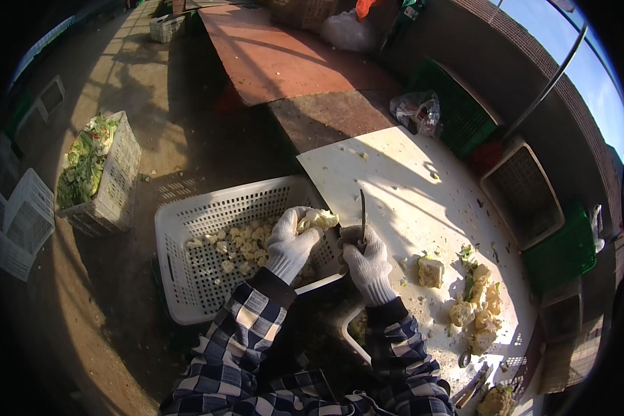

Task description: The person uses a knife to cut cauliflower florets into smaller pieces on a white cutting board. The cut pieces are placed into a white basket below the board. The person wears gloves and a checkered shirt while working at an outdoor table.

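Note:
My left hand [290,244], in a pale knit glove, holds a piece of cauliflower [317,220] over the right part of a white perforated plastic crate [182,307]. Cut cauliflower florets [249,242] lie in that crate. My right hand [366,260], gloved too, is closed around a knife, its thin dark blade [363,208] pointing up, apart from the cauliflower. To the right, on the white tabletop [385,161], lie a cauliflower chunk [430,272] and a group of cauliflower pieces [481,307] with some green leaf.
A crate of leafy trimmings [122,171] stands on the floor at left, near stacked white crates [31,223]. Green crates [452,109] and a pale-rimmed crate [525,197] line the wall. A clear plastic bag [416,112] rests at the table's far edge. Another container [351,338] is below my right forearm.

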`<state>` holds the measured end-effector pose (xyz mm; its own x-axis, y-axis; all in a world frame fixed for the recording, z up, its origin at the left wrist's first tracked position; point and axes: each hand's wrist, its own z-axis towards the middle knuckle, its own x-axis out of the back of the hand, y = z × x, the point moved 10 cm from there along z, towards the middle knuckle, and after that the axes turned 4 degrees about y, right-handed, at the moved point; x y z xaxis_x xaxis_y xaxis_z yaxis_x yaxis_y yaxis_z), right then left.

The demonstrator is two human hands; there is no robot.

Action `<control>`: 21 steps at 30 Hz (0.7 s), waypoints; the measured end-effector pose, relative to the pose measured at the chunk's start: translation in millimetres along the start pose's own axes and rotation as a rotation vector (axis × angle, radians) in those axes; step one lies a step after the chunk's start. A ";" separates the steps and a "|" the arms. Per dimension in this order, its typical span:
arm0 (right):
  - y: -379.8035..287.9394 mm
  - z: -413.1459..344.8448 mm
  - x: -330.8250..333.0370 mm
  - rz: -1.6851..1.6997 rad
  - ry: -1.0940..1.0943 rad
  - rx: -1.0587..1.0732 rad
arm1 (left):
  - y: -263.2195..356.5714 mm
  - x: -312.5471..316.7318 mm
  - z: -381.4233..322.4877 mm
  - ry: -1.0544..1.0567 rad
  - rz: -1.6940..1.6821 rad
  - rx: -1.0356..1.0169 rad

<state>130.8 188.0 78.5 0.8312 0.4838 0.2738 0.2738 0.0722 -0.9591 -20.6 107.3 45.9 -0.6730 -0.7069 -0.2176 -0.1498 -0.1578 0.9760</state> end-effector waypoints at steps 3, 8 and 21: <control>3.6 -18.1 -20.5 -0.382 -0.157 -0.037 | 11.7 6.6 -3.7 0.100 0.326 -0.142; 2.1 -18.2 -29.1 -0.488 -0.167 -0.087 | 19.0 4.6 -8.6 0.108 0.495 -0.248; -1.6 -23.4 -35.3 -0.554 -0.304 -0.268 | 16.9 6.6 -11.1 0.182 0.539 -0.369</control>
<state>112.3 150.5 72.0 0.3721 0.6642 0.6484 0.7620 0.1802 -0.6219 -19.6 92.4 61.0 -0.4466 -0.8525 0.2719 0.4513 0.0478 0.8911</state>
